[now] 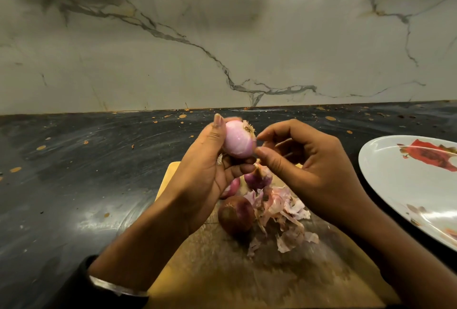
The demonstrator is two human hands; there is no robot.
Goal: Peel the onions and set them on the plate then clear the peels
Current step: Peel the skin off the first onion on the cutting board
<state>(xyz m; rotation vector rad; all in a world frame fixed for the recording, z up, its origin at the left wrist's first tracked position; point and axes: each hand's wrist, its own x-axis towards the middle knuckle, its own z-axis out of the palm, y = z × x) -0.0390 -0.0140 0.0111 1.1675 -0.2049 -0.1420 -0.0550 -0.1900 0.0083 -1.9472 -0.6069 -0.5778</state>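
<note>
Here the wooden cutting board (222, 271) anchors everything: the flowered plate (395, 185) lies to its right, unpeeled onions (236, 218) and loose peels (284, 212) sit on it, and above it the left hand (205, 167) grips a peeled onion (238, 140) while the right hand (309, 160), fingers curled, pinches at its side.

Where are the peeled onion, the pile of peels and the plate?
peeled onion (238, 140), head view, its smooth pink side.
pile of peels (284, 212), head view, middle of the heap.
plate (385, 172), head view, bare white surface near its left rim.
</note>
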